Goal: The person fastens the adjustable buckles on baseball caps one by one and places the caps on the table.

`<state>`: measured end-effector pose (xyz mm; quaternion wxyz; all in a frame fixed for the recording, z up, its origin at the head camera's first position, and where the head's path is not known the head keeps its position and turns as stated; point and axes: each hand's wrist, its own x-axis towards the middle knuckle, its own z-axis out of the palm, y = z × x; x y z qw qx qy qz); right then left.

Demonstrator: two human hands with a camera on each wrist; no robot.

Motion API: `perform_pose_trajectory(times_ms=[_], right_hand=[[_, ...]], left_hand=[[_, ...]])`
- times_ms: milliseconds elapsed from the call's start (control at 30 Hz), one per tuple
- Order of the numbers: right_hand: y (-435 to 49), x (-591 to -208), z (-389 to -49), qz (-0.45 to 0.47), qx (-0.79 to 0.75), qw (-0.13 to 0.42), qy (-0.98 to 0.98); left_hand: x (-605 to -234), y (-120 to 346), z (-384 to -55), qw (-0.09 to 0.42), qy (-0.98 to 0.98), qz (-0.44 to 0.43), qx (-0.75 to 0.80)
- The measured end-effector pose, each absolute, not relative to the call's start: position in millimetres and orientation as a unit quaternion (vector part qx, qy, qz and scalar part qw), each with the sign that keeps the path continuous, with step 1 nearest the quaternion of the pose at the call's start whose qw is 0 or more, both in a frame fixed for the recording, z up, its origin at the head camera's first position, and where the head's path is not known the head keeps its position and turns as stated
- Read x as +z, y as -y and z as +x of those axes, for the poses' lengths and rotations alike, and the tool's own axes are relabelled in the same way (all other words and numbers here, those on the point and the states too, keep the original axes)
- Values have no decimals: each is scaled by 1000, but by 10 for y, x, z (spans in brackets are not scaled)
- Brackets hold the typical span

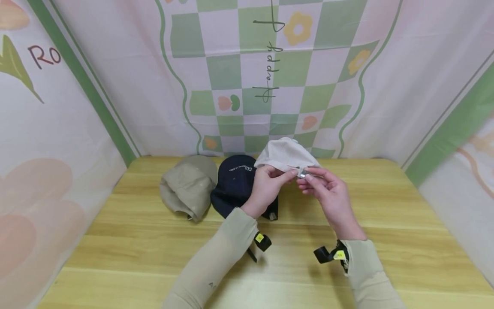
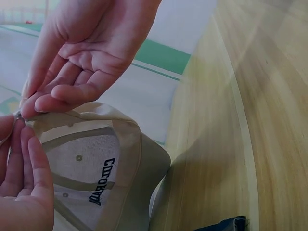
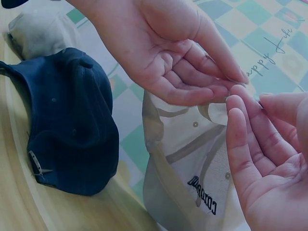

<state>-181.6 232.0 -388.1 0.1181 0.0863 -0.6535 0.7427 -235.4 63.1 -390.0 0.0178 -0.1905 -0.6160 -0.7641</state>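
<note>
A white baseball cap [image 1: 283,153] is held up over the far side of the table by both hands. My left hand [image 1: 268,185] pinches its back strap between thumb and fingers. Close beside it, my right hand [image 1: 332,195] pinches the strap at a small metal buckle [image 1: 302,174]. The cap's inside faces the wrist cameras, with dark lettering [image 2: 102,182] showing in the left wrist view. Fingers cover most of the strap in both wrist views. Next to my left hand sits a navy cap [image 1: 234,182], partly hidden by that hand.
A khaki cap [image 1: 188,185] lies left of the navy one on the wooden table [image 1: 135,244]. A patterned cloth [image 1: 224,73] hangs behind the table's far edge, with more printed cloth on both sides. Black straps with camera mounts [image 1: 326,255] stick out from the wrists.
</note>
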Motion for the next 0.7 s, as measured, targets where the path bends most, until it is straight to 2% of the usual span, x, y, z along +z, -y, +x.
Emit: perform_pose_trajectory(times_ms=[200, 433, 700], right_hand=[[-2293, -3885, -1808, 89, 749, 112, 647], [-2295, -3871, -1813, 102, 748, 96, 648], [-2288, -3894, -1814, 120, 766, 79, 627]], left_hand=[[-3904, -629, -2345, 18, 639, -179, -748], [-3861, -588, -2363, -25, 600, -197, -775], [-3851, -568, -2362, -24, 594, -183, -783]])
